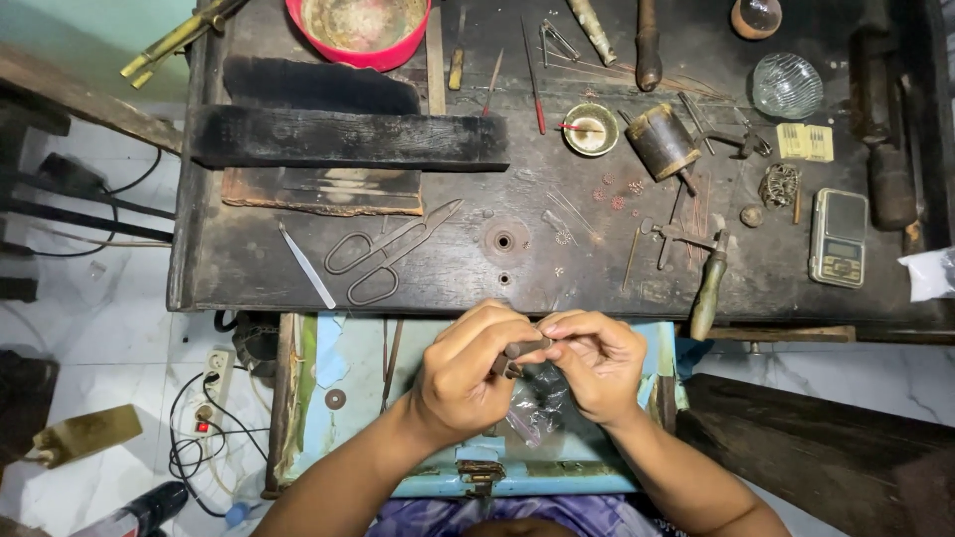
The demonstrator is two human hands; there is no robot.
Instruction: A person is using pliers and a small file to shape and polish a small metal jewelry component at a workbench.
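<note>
One dark workbench [298,268] beyond the fingers. One pair of scissors [383,254] beyond and left. Left hand [468,373], fingers curled, grips one small dark tool [522,350]; right hand [597,363] fingertips pinch its tip, object too small to identify.

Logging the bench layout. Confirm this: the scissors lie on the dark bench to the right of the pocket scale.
Wrong side. In the head view the scissors lie on the dark bench to the left of the pocket scale, not the right.
</note>
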